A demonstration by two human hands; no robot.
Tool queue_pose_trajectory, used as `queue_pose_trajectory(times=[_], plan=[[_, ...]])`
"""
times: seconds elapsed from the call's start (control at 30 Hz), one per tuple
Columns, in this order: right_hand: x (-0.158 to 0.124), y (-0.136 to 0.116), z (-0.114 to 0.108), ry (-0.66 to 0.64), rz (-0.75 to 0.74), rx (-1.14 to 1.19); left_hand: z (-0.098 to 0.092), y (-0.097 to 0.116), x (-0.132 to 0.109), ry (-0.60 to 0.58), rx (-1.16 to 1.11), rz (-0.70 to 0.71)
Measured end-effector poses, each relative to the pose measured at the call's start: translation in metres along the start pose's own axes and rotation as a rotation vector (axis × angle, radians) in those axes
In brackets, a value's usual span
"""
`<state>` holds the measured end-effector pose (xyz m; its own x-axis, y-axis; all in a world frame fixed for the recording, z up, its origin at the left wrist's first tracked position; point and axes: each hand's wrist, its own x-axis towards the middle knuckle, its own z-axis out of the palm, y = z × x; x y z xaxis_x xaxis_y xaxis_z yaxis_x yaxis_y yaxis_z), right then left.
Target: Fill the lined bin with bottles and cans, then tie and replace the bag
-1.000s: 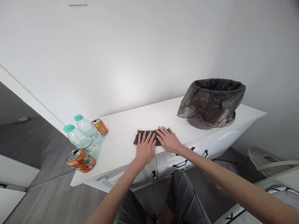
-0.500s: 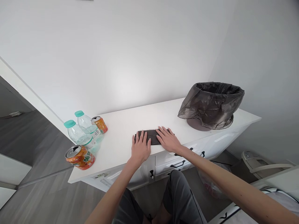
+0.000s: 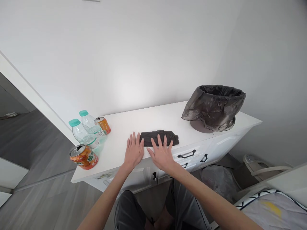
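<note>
A black plastic bag, folded into a flat strip, lies near the front edge of the white cabinet top. Beside its left end, my left hand rests flat with the fingers stretched out, close against the bag's edge. My right hand is spread, its fingertips over the front part of the strip. Neither hand grips anything. The strip's right end looks crumpled and uneven.
To the right stands a bin lined with a black bag. At the left are two clear bottles with teal caps and two orange drink cans. Black drawer handles stick out in front.
My left hand has slid left off the bag to its left end. My right hand has moved left and nearer to me, uncovering the strip's right end. The view has shifted slightly.
</note>
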<state>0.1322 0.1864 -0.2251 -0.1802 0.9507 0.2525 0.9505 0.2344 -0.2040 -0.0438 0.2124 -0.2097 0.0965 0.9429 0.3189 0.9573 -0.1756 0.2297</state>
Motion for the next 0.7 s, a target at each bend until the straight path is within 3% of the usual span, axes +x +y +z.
queue_pose_trajectory(times=[0.1,0.17,0.33,0.43,0.5,0.57,0.7], plan=[[0.017,-0.001,-0.007,-0.121,0.011,0.045,-0.002,0.003,0.000,0.002,-0.023,-0.035],[0.038,0.016,-0.019,-0.177,0.014,0.065,-0.002,0.005,0.000,0.013,-0.004,-0.041],[0.093,0.098,-0.049,-0.273,-0.029,0.013,-0.003,0.010,-0.001,-0.005,0.080,-0.020],[0.108,0.133,-0.041,-0.216,0.017,-0.068,-0.002,0.011,0.000,-0.029,0.111,-0.007],[0.106,0.133,-0.024,-0.101,0.051,-0.080,-0.002,0.011,0.000,-0.038,0.129,0.005],[0.097,0.116,-0.002,-0.026,0.102,-0.044,-0.002,0.012,0.000,-0.038,0.143,0.012],[0.083,0.078,0.021,-0.011,0.144,0.030,-0.002,0.012,0.000,-0.021,0.146,0.025]])
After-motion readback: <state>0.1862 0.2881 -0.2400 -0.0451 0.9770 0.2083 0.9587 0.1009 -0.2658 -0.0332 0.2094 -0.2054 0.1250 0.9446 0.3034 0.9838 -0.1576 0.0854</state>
